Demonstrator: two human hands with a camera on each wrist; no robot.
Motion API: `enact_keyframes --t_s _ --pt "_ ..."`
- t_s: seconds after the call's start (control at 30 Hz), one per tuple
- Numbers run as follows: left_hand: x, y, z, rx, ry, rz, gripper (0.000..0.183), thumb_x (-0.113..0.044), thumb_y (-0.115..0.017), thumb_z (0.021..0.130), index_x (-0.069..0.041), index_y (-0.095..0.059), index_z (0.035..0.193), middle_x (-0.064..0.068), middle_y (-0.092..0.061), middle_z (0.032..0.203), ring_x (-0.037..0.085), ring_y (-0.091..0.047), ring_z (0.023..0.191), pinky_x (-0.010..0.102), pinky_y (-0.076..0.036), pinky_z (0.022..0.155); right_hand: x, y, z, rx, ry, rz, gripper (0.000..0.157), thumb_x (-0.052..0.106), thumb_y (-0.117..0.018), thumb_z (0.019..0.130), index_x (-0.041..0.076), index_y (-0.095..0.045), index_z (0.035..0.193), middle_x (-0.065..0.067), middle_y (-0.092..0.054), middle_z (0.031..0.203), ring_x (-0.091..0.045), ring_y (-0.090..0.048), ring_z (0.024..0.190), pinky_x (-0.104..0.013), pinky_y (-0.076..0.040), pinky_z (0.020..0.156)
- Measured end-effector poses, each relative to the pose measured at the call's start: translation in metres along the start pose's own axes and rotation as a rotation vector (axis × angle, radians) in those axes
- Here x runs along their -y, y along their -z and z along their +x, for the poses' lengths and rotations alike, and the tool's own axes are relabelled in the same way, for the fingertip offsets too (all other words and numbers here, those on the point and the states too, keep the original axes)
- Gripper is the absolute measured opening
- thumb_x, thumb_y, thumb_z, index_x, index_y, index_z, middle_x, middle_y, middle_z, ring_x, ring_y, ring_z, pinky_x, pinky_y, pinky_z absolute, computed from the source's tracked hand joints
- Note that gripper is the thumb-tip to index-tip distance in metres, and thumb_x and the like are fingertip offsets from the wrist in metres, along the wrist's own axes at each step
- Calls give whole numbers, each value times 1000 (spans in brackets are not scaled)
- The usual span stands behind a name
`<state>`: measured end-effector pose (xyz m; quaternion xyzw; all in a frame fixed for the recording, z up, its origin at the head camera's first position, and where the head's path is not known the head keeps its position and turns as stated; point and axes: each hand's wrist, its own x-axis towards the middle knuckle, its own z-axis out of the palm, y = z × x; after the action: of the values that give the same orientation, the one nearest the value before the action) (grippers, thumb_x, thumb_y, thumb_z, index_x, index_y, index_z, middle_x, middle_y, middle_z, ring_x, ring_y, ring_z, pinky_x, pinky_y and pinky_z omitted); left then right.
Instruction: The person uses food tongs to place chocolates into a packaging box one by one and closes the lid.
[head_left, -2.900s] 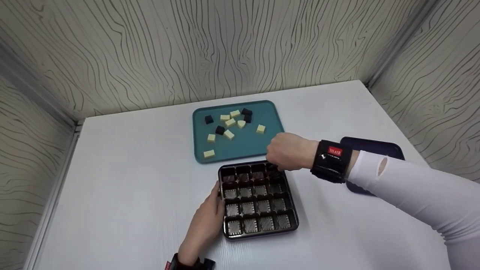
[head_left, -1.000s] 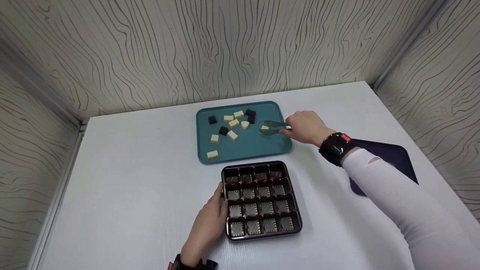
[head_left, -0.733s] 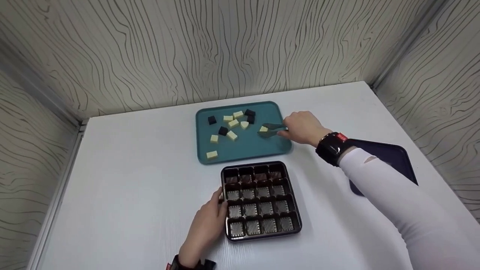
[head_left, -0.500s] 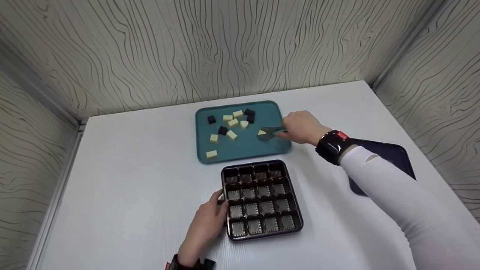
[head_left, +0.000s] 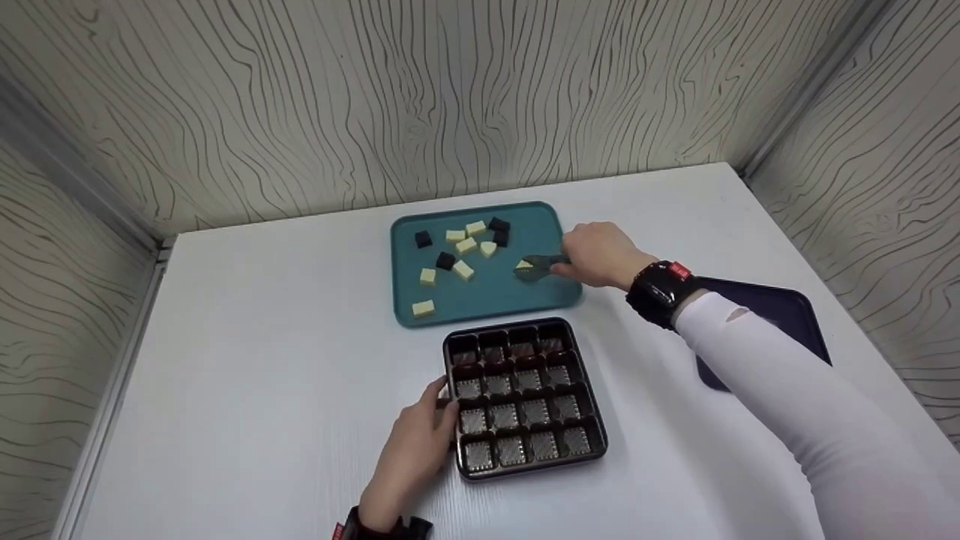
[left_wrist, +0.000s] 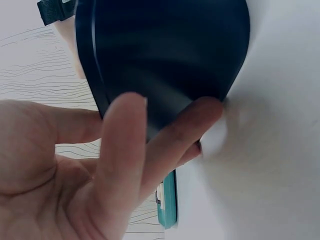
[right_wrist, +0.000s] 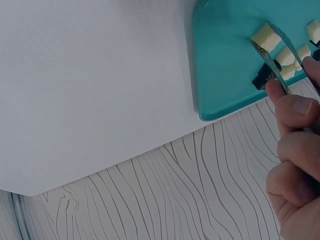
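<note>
In the head view, my right hand (head_left: 600, 253) grips small metal tongs (head_left: 544, 268) above the teal tray (head_left: 495, 292). The tongs' ends are at both sides of a pale yellow chocolate-like block (right_wrist: 266, 37), as the right wrist view shows. Several more pale blocks (head_left: 463, 270) and a few dark blocks (head_left: 423, 238) lie loose on the tray. My left hand (head_left: 416, 439) holds the left side of a black compartment box (head_left: 525, 469), its fingers (left_wrist: 182, 127) against the outer wall. Brown surfaces show in the box's far row; I cannot tell whether they are pieces.
A dark blue tray (head_left: 795, 315) lies to the right, partly hidden under my right forearm. The white table (head_left: 277, 360) meets patterned walls (head_left: 315, 105) at the back and sides.
My right hand moves from the box's far right corner to the teal tray. The tongs then close in on the rightmost pale block, which shifts slightly toward me. The left hand stays at the box.
</note>
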<state>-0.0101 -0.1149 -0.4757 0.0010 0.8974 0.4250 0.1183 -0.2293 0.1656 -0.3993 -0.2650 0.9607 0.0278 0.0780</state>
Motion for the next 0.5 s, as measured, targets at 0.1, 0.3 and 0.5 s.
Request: enact_keyframes --t_s 0.1,0.3,0.5 --pt "0 0 0 3 10 0 55 -29 -55 109 2 -47 154 32 -68 136 50 -67 122 64 -52 104 0 -1 -1 -5 -4 10 50 37 -73 98 12 -46 64 -2 -48 66 -18 -45 60 -38 -48 57" --pt "0 0 0 5 3 -2 55 -28 -54 109 3 -47 154 34 -68 133 50 -70 117 64 -54 100 1 -1 -1 19 -23 23 50 37 -72 98 13 -44 64 0 -45 65 -17 -44 60 -35 -44 55" --pt "-1 0 0 0 -9 2 55 -28 -54 109 4 -47 153 35 -69 131 51 -70 115 64 -55 99 2 4 -1 21 -9 10 51 36 -73 97 14 -43 62 1 -44 64 -16 -43 58 -31 -38 53"
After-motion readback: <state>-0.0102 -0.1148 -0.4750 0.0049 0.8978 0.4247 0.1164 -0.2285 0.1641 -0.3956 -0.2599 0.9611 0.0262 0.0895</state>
